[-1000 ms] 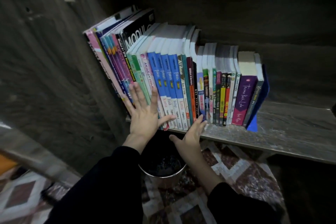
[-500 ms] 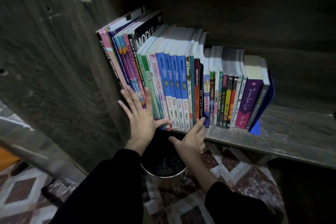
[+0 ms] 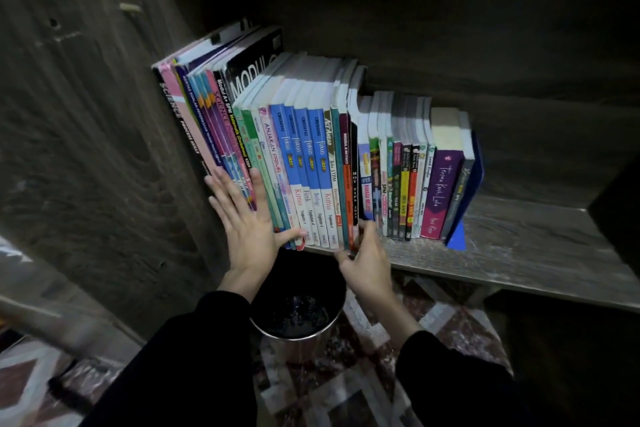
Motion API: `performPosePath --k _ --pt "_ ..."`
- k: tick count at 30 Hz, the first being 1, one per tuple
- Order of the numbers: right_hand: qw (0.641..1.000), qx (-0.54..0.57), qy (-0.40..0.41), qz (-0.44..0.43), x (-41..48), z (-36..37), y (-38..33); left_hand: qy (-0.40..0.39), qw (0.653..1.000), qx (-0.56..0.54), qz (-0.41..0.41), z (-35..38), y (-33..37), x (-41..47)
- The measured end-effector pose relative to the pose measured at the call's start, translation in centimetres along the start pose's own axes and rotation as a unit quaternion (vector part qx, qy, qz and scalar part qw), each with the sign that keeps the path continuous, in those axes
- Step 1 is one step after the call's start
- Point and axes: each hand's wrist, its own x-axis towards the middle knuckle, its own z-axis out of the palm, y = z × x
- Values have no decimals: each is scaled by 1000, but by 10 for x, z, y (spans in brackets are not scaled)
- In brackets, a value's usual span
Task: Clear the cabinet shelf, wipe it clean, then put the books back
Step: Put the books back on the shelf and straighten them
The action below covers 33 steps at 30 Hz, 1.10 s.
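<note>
We see the books (image 3: 311,156) all standing on the cabinet shelf (image 3: 519,253), spines out, packed in one row from the left cabinet wall (image 3: 86,149) to about mid-shelf. The tall ones at the left end lean rightward. A purple book (image 3: 441,198) sits near the right end of the row, with a blue bookend-like piece (image 3: 457,239) just beside the last spine. The left hand (image 3: 247,222) is flat and released, fingers spread, palm pressed on the lower spines of the left-end books, thumb stretched right across the blue-and-white spines. The right hand (image 3: 369,260) is also loose, grasping nothing. Its fingertips touch the bottom of the dark red and black spines mid-row and its thumb points left along the shelf's front edge. Both arms are in black sleeves. Below the hands a dark round metal bin (image 3: 298,319) stands on a patterned floor (image 3: 346,392).
</note>
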Motion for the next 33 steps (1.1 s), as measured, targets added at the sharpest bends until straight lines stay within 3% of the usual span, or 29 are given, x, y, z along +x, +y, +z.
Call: performPosePath --k 6,11,18,23,25,27,30,33 --pt "985 -133 -51 -99 18 -28 8 -29 997 5 -75 3 30 -11" --pt "966 -204 -45 -152 25 -22 10 -43 993 -4 -110 13 31 -9" --pt "962 -202 -30 -182 31 -21 17 0 999 19 -44 25 20 -11" --pt "974 -153 -37 -164 22 -26 17 -11 995 54 -79 20 33 -15" --pt "976 -121 -5 -183 19 -36 23 6 995 36 -95 16 44 -21" --pt "970 -109 80 -203 13 -48 32 38 999 19 -10 15 60 -31" --pt "946 -147 198 -209 9 -64 47 58 969 76 227 20 88 -35" --pt "889 -285 204 -295 13 -75 62 5 931 209 299 28 108 -21"
